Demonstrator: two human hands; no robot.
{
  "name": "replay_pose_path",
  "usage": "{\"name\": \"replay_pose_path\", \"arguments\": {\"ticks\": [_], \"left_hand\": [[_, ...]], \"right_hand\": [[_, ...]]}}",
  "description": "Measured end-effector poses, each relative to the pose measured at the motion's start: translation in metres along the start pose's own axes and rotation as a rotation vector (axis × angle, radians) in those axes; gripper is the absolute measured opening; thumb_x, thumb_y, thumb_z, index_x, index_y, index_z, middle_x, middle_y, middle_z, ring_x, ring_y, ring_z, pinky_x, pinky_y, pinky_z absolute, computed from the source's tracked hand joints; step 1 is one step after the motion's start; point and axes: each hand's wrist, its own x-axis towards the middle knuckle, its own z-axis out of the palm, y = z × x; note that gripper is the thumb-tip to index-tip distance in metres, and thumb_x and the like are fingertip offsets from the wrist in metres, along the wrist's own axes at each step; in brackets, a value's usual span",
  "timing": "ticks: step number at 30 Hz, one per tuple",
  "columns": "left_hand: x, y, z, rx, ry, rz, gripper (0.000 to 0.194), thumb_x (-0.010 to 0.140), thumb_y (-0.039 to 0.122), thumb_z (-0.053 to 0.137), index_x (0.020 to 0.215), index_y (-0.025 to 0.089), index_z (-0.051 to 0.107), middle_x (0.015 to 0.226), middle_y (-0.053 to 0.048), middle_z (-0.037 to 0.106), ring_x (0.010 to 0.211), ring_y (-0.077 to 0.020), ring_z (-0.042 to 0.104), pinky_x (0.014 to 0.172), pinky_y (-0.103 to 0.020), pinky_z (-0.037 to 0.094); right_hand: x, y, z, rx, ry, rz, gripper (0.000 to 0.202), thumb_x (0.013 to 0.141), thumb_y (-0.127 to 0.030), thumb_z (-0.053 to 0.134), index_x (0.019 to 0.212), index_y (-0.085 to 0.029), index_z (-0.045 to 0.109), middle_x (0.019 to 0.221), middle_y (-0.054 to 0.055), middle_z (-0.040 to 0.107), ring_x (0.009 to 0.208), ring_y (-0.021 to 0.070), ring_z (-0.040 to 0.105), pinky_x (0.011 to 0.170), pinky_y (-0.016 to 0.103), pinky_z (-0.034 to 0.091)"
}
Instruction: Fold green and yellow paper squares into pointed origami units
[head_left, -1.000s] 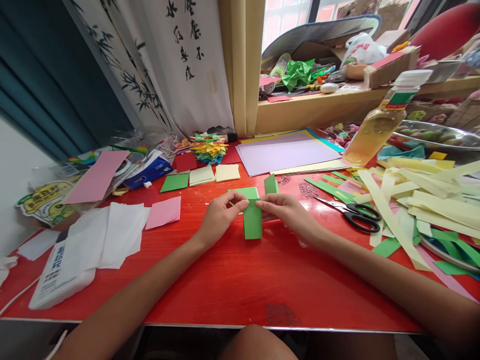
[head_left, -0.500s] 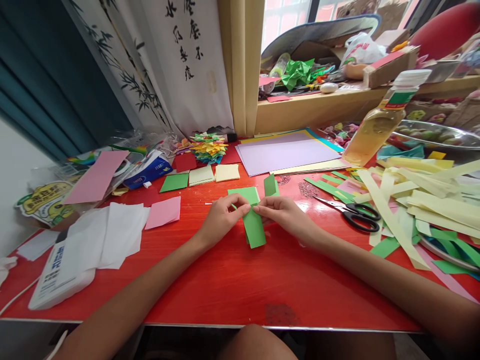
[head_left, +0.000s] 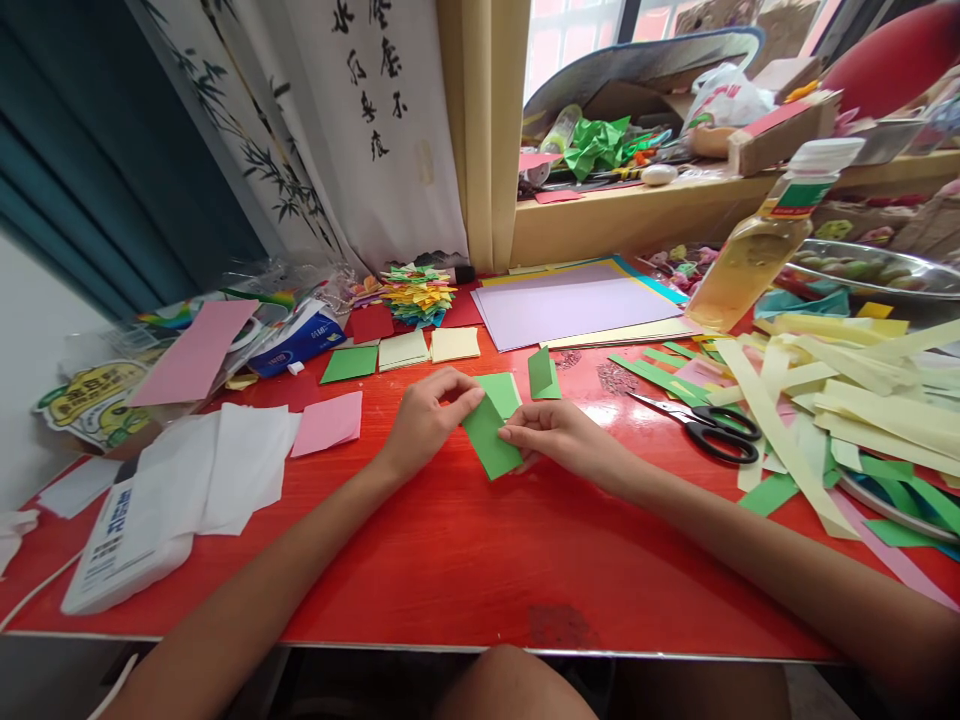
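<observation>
A folded piece of green paper (head_left: 489,440) is tilted between my two hands above the red table. My left hand (head_left: 429,422) pinches its upper left corner between thumb and fingers. On its right edge, the thumb and fingers of my right hand (head_left: 561,436) are closed. Just behind lies more green paper (head_left: 501,384), partly covered by the piece I hold. Beyond my right hand, another green piece, creased and half raised (head_left: 543,376), rests on the table.
Black-handled scissors (head_left: 712,425) lie right, beside a heap of cut paper strips (head_left: 862,400). A bottle (head_left: 757,245) stands behind them. Lilac sheets (head_left: 577,305) are at the back. Pink paper squares (head_left: 328,424) and a white tissue pack (head_left: 135,550) are left.
The held green paper has turned from nearly upright to a slant and looks wider. My right hand has shifted slightly down its edge; my left hand has moved slightly left.
</observation>
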Motion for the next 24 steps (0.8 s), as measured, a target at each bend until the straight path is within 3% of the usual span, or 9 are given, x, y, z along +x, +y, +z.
{"name": "replay_pose_path", "arguments": {"ticks": [5, 10, 16, 20, 24], "left_hand": [[0.005, -0.005, -0.002, -0.070, 0.089, -0.068, 0.021, 0.078, 0.035, 0.049, 0.071, 0.016, 0.055, 0.073, -0.001, 0.054, 0.069, -0.0125, 0.048, 0.063, -0.022, 0.037], [0.006, -0.007, 0.001, -0.153, 0.163, -0.121, 0.021, 0.075, 0.035, 0.051, 0.068, 0.016, 0.055, 0.068, 0.000, 0.053, 0.066, -0.0116, 0.047, 0.063, -0.022, 0.038], [0.015, -0.023, -0.012, -0.193, 0.308, -0.138, 0.024, 0.077, 0.040, 0.047, 0.074, 0.017, 0.054, 0.068, 0.001, 0.051, 0.057, -0.0090, 0.043, 0.054, -0.021, 0.037], [0.013, -0.022, -0.009, -0.158, 0.208, -0.133, 0.028, 0.077, 0.044, 0.048, 0.076, 0.017, 0.056, 0.060, 0.002, 0.047, 0.046, -0.0064, 0.036, 0.042, -0.020, 0.031], [0.006, -0.015, 0.002, -0.036, 0.042, -0.088, 0.031, 0.082, 0.046, 0.040, 0.080, 0.018, 0.053, 0.059, 0.002, 0.050, 0.046, -0.0076, 0.043, 0.043, -0.020, 0.036]], "right_hand": [[-0.001, -0.003, 0.001, 0.057, -0.040, 0.035, 0.023, 0.077, -0.037, 0.057, 0.073, -0.015, 0.053, 0.069, 0.003, 0.063, 0.066, 0.0154, 0.066, 0.065, 0.029, 0.053], [-0.001, -0.011, -0.006, 0.009, -0.065, 0.049, 0.025, 0.077, -0.038, 0.057, 0.071, -0.013, 0.053, 0.069, 0.007, 0.067, 0.063, 0.0156, 0.065, 0.061, 0.030, 0.054], [-0.004, -0.020, -0.018, -0.083, -0.080, 0.036, 0.024, 0.078, -0.036, 0.054, 0.070, -0.013, 0.055, 0.070, 0.007, 0.066, 0.058, 0.0139, 0.063, 0.057, 0.028, 0.053], [-0.003, -0.017, -0.015, -0.087, 0.081, -0.023, 0.026, 0.076, -0.040, 0.055, 0.088, -0.016, 0.054, 0.083, 0.006, 0.062, 0.056, 0.0128, 0.061, 0.047, 0.026, 0.050], [0.000, -0.016, -0.014, -0.183, 0.014, 0.046, 0.022, 0.076, -0.038, 0.055, 0.078, -0.016, 0.054, 0.057, 0.000, 0.056, 0.044, 0.0101, 0.054, 0.040, 0.022, 0.042]]}}
